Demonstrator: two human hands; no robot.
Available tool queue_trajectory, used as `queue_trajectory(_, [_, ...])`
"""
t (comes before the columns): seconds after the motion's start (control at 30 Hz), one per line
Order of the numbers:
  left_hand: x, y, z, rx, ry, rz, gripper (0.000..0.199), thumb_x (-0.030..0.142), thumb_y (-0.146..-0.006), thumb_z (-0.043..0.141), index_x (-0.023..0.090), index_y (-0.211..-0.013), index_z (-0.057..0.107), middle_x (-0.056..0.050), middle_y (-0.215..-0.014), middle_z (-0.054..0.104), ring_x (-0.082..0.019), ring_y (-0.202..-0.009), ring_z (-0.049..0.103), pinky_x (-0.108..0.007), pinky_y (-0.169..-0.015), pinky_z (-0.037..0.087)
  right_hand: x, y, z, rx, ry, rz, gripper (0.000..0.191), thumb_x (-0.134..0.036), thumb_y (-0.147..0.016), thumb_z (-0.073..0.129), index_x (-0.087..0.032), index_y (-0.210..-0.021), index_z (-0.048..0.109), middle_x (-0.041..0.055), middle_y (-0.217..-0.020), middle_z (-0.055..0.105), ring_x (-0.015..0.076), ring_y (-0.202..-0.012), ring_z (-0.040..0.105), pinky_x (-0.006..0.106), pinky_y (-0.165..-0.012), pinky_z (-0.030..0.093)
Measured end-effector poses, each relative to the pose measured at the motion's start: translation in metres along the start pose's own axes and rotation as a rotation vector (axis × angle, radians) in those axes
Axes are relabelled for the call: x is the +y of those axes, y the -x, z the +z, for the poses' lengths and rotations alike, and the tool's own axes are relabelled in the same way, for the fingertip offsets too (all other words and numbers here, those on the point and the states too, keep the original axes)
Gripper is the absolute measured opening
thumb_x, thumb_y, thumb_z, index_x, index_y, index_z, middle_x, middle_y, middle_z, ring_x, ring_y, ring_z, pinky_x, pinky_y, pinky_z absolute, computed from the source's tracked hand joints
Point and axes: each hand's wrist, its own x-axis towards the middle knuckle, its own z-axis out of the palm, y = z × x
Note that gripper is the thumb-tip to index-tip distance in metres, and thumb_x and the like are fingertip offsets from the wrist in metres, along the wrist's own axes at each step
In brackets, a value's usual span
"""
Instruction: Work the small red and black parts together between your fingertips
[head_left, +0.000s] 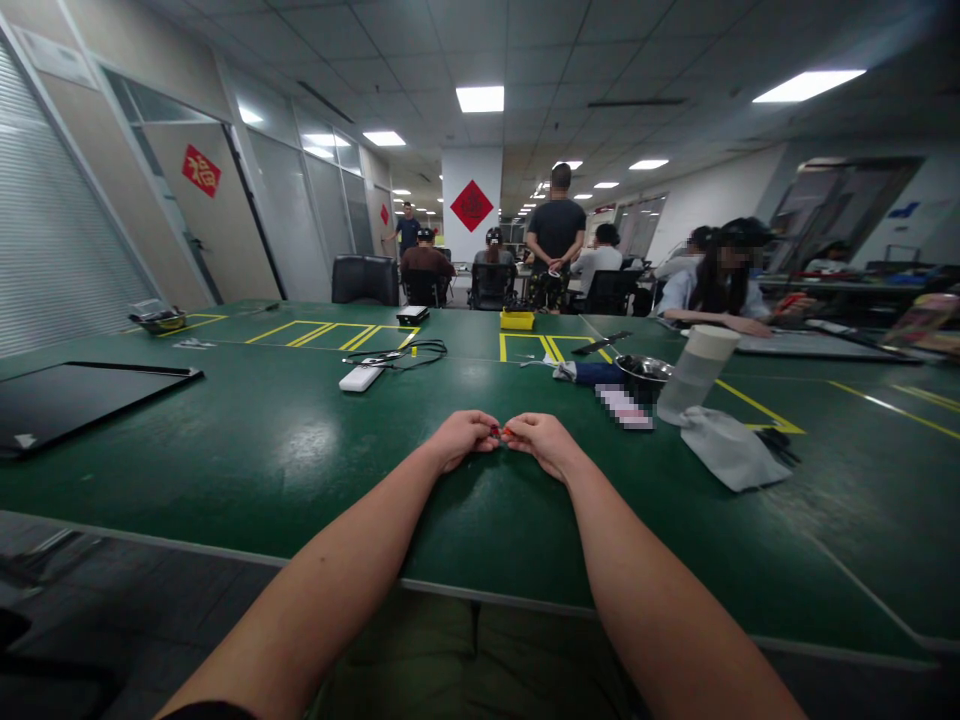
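Observation:
Both my hands are raised just over the green table (300, 490), fingertips almost meeting. My left hand (465, 438) pinches a tiny dark red piece (495, 431) between thumb and forefinger. Opposite it, my right hand (541, 442) is closed in a pinch on a small orange-red piece (507, 432). Whether the two bits touch or form one object I cannot tell; they are too small and mostly covered by fingers.
Beyond my hands lie a white power bank (361, 376) with a black cable and a yellow box (517, 320). To the right stand a steel bowl (645, 368), a translucent bottle (697, 375) and a grey pouch (731, 450). A black panel (82, 400) lies left. A person (720, 275) sits right.

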Motion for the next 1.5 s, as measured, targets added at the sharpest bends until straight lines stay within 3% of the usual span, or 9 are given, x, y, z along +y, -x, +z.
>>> queue_trajectory(0.13, [0.002, 0.000, -0.001, -0.030, 0.087, -0.024, 0.023, -0.002, -0.069, 0.049, 0.008, -0.084, 0.063, -0.011, -0.074, 0.067, -0.010, -0.052, 0.061, -0.020, -0.055, 0.052, -0.005, 0.000, 0.001, -0.003, -0.106, 0.071, 0.044, -0.050, -0.086, 0.050, -0.010, -0.074, 0.065, 0.0136, -0.073, 0.069, 0.0180, -0.068, 0.067, 0.028, -0.064, 0.054])
queue_trajectory(0.23, [0.003, -0.001, -0.002, -0.042, 0.103, -0.017, 0.023, 0.001, -0.068, 0.049, 0.008, -0.083, 0.065, -0.011, -0.076, 0.067, -0.009, -0.051, 0.060, -0.019, -0.053, 0.050, -0.007, 0.000, 0.001, 0.007, -0.155, 0.107, 0.052, -0.053, -0.089, 0.040, -0.011, -0.072, 0.065, 0.0153, -0.074, 0.069, 0.0195, -0.068, 0.067, 0.030, -0.065, 0.054])
queue_trajectory(0.37, [0.002, -0.002, -0.003, -0.058, 0.089, -0.015, 0.021, 0.004, -0.068, 0.051, 0.009, -0.084, 0.065, -0.011, -0.076, 0.067, -0.010, -0.053, 0.059, -0.020, -0.054, 0.049, -0.007, -0.001, 0.000, 0.010, -0.162, 0.108, 0.044, -0.043, -0.090, 0.042, -0.011, -0.070, 0.065, 0.0148, -0.071, 0.069, 0.0200, -0.069, 0.067, 0.031, -0.065, 0.054])
queue_trajectory(0.53, [-0.003, -0.002, -0.004, -0.072, -0.081, 0.075, 0.021, 0.004, -0.066, 0.057, 0.010, -0.084, 0.065, -0.006, -0.072, 0.065, -0.007, -0.051, 0.055, -0.019, -0.053, 0.045, -0.001, -0.001, 0.001, -0.005, -0.032, 0.022, 0.004, -0.013, -0.070, 0.064, -0.011, -0.072, 0.067, 0.0100, -0.074, 0.070, 0.0179, -0.073, 0.067, 0.028, -0.070, 0.055])
queue_trajectory(0.73, [-0.007, -0.003, -0.002, -0.039, -0.293, 0.172, 0.021, 0.005, -0.065, 0.059, 0.011, -0.084, 0.065, -0.002, -0.066, 0.062, -0.006, -0.049, 0.052, -0.017, -0.048, 0.041, 0.000, 0.002, 0.003, 0.006, 0.037, -0.005, 0.011, -0.009, -0.063, 0.071, -0.013, -0.072, 0.066, 0.0067, -0.071, 0.068, 0.0143, -0.067, 0.065, 0.024, -0.065, 0.055])
queue_trajectory(0.93, [-0.003, -0.004, -0.003, -0.038, -0.104, 0.061, 0.026, 0.007, -0.071, 0.054, 0.010, -0.093, 0.066, -0.009, -0.074, 0.067, -0.010, -0.055, 0.060, -0.021, -0.056, 0.049, -0.001, 0.001, 0.001, -0.024, 0.006, -0.005, 0.013, -0.024, -0.072, 0.071, -0.012, -0.075, 0.066, 0.0083, -0.072, 0.068, 0.0139, -0.064, 0.064, 0.024, -0.064, 0.054])
queue_trajectory(1.1, [-0.002, -0.003, -0.004, -0.063, 0.045, 0.008, 0.023, 0.015, -0.076, 0.056, 0.011, -0.096, 0.067, -0.011, -0.081, 0.068, -0.011, -0.060, 0.064, -0.022, -0.060, 0.053, -0.001, -0.002, -0.001, -0.021, -0.090, 0.048, 0.037, -0.044, -0.086, 0.052, -0.011, -0.075, 0.065, 0.0131, -0.072, 0.068, 0.0184, -0.068, 0.067, 0.029, -0.065, 0.055])
queue_trajectory(1.33, [-0.006, -0.005, -0.003, -0.041, -0.077, 0.025, 0.025, 0.005, -0.068, 0.064, 0.008, -0.093, 0.067, -0.009, -0.073, 0.068, -0.010, -0.058, 0.062, -0.020, -0.060, 0.050, 0.001, -0.001, 0.000, -0.032, 0.007, 0.012, 0.009, -0.018, -0.070, 0.070, -0.012, -0.076, 0.067, 0.0098, -0.076, 0.069, 0.0164, -0.071, 0.066, 0.027, -0.070, 0.055])
queue_trajectory(1.5, [-0.010, -0.006, -0.002, -0.021, -0.153, 0.139, 0.023, 0.000, -0.064, 0.060, 0.009, -0.084, 0.065, -0.005, -0.067, 0.066, -0.009, -0.056, 0.059, -0.019, -0.056, 0.047, -0.002, 0.003, 0.004, 0.010, 0.063, -0.017, 0.014, -0.011, -0.062, 0.071, -0.013, -0.075, 0.065, 0.0060, -0.070, 0.067, 0.0140, -0.064, 0.064, 0.025, -0.062, 0.053])
